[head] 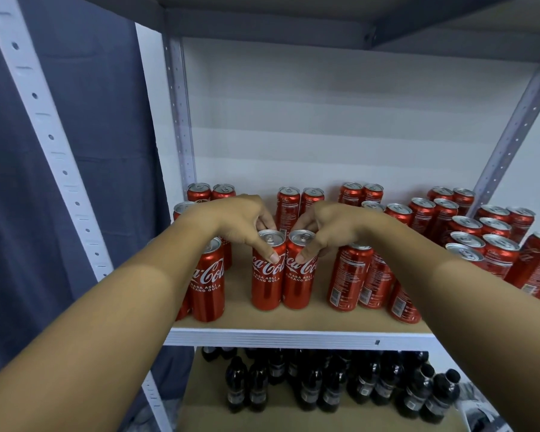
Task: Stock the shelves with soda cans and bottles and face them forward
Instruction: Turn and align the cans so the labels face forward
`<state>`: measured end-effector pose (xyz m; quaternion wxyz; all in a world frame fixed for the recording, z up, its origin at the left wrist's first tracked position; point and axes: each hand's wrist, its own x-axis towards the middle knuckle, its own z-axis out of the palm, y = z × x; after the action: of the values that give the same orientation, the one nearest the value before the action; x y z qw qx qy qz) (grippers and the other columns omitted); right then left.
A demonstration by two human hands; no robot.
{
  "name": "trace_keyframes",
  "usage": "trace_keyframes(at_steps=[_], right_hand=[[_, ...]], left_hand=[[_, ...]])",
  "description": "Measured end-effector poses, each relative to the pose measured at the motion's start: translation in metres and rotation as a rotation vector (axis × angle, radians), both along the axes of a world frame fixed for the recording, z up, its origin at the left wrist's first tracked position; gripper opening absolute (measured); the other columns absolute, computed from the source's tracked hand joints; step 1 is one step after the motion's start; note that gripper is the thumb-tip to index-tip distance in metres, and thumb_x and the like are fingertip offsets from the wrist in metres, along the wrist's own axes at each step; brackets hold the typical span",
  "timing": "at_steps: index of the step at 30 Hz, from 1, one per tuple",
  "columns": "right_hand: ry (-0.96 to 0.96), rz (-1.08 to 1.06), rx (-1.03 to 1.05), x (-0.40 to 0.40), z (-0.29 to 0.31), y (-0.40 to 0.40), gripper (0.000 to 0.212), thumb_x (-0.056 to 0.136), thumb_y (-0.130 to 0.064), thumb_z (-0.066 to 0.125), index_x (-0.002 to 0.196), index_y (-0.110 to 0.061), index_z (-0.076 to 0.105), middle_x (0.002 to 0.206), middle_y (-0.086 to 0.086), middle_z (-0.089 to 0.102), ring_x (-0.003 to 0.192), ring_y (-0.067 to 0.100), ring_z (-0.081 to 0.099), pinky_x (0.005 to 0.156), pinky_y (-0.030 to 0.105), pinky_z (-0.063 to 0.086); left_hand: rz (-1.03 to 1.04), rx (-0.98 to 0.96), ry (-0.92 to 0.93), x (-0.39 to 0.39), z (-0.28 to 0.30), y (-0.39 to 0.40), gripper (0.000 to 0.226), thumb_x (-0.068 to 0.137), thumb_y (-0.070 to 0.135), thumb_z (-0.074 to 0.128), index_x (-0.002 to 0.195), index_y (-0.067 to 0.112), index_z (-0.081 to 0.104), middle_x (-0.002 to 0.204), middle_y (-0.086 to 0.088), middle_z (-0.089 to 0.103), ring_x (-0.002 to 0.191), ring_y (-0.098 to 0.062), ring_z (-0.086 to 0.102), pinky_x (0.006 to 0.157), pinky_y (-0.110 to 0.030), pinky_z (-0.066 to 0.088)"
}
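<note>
Facing cans on the middle shelf point(293, 319), head view, single entry.

Item 1: left hand point(240, 219), fingers curled over the rim of the left front can point(267, 272), thumb pressed on its label. Item 2: right hand point(328, 229), fingers curled the same way over the right front can point(300, 272), thumb on the label. Both cans stand upright, touching each other, logo to the front, near the shelf's front edge at centre.

Item 3: a logo-forward can point(209, 282) at 9 o'clock from the held pair, part hidden by the left forearm. Faced.

Item 4: front cans at 3 o'clock point(349, 275), showing small print and barcode rather than logo. Not faced.

Item 5: a dense group of cans at 2 o'clock point(480, 232), far right of the shelf, stocked but loosely set; the nearest ones appear to show their backs, though the wide lens distorts that edge.

Item 6: back-row pairs at 12 o'clock point(300, 201), upright against the wall; label side hard to read.

Item 7: dark bottles point(325, 388) at 6 o'clock on the lower shelf, stocked in rows; facing cannot be judged in the dim light.

Status, as a judgement: stocking looks largely done; facing is partway, with left and centre fronts turned and the right side of the can shelf outstanding.
</note>
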<state>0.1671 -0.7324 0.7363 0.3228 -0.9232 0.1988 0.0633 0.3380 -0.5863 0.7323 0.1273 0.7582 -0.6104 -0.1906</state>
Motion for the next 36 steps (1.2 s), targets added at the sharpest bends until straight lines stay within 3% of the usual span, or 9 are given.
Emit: trace_keyframes(at_steps=[7, 19, 26, 36], right_hand=[[0.004, 0.026, -0.005, -0.007, 0.001, 0.009, 0.047, 0.068, -0.023, 0.092, 0.111, -0.015, 0.074, 0.101, -0.005, 0.078, 0.097, 0.013, 0.073, 0.096, 0.038, 0.057], [0.033, -0.018, 0.022, -0.012, 0.005, 0.022, 0.047, 0.07, -0.021, 0.09, 0.114, -0.019, 0.074, 0.103, -0.005, 0.078, 0.099, 0.014, 0.073, 0.091, 0.043, 0.059], [0.039, -0.036, 0.061, -0.013, 0.006, 0.025, 0.045, 0.073, -0.014, 0.088, 0.115, -0.015, 0.073, 0.102, -0.003, 0.078, 0.098, 0.015, 0.073, 0.085, 0.034, 0.06], [0.062, -0.041, 0.078, -0.012, 0.007, 0.026, 0.046, 0.072, -0.013, 0.088, 0.115, -0.016, 0.071, 0.104, -0.002, 0.077, 0.1, 0.015, 0.073, 0.082, 0.031, 0.06]], left_hand=[[-0.029, 0.004, 0.037, -0.009, 0.004, 0.014, 0.05, 0.061, 0.054, 0.092, 0.103, 0.03, 0.079, 0.094, 0.02, 0.077, 0.094, 0.002, 0.07, 0.096, -0.034, 0.056], [-0.042, -0.041, 0.043, -0.011, 0.0, 0.02, 0.047, 0.064, 0.052, 0.092, 0.103, 0.028, 0.079, 0.094, 0.018, 0.077, 0.095, 0.0, 0.071, 0.095, -0.037, 0.059], [-0.055, -0.038, 0.044, -0.01, 0.001, 0.021, 0.05, 0.064, 0.053, 0.092, 0.104, 0.027, 0.078, 0.096, 0.016, 0.077, 0.097, -0.001, 0.071, 0.094, -0.035, 0.059], [-0.06, -0.031, 0.079, -0.012, 0.003, 0.021, 0.047, 0.064, 0.049, 0.093, 0.101, 0.024, 0.078, 0.094, 0.013, 0.078, 0.093, -0.002, 0.072, 0.088, -0.029, 0.061]])
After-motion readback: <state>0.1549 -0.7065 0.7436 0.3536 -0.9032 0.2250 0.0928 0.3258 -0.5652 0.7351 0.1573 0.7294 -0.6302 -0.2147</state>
